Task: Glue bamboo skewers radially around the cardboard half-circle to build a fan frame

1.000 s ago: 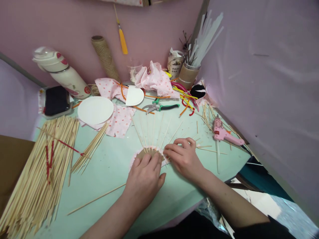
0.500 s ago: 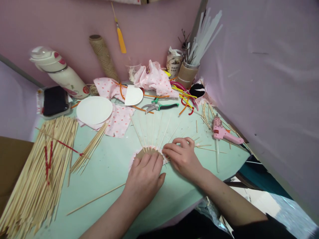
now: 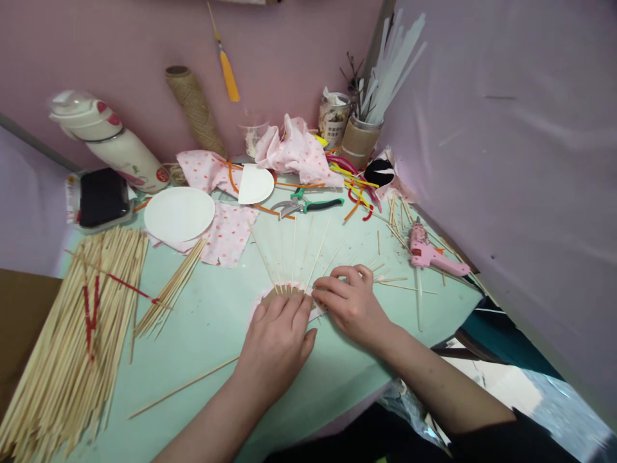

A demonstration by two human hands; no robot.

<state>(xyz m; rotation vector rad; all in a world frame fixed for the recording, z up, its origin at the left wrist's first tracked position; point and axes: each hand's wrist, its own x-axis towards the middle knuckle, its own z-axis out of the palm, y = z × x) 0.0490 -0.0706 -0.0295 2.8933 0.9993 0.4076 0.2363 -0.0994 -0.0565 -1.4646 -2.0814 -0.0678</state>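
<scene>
My left hand (image 3: pixel 277 341) lies flat, fingers together, over a rounded brown cardboard piece (image 3: pixel 277 297) with a pink-and-white rim. Several thin bamboo sticks (image 3: pixel 294 254) fan out from the far edge of that cardboard. At its right edge is my right hand (image 3: pixel 354 305), fingers bent and tips drawn together against the cardboard; what they pinch, if anything, is hidden. More thin sticks (image 3: pixel 393 280) stick out or lie just beyond the right hand. A single loose stick (image 3: pixel 186 386) runs toward the left wrist.
Left lie a large stick pile (image 3: pixel 72 334) and a smaller bundle (image 3: pixel 171 289). A white disc (image 3: pixel 179 214) rests on dotted pink cloth (image 3: pixel 231 238). Green-handled pruning shears (image 3: pixel 308 205) lie behind the fan. On the right is a pink glue gun (image 3: pixel 434 254). A bottle (image 3: pixel 116 145) stands at back left.
The view has shifted very slightly. Both hands stay in nearly the same place on the cardboard piece, and the fan of sticks looks the same.
</scene>
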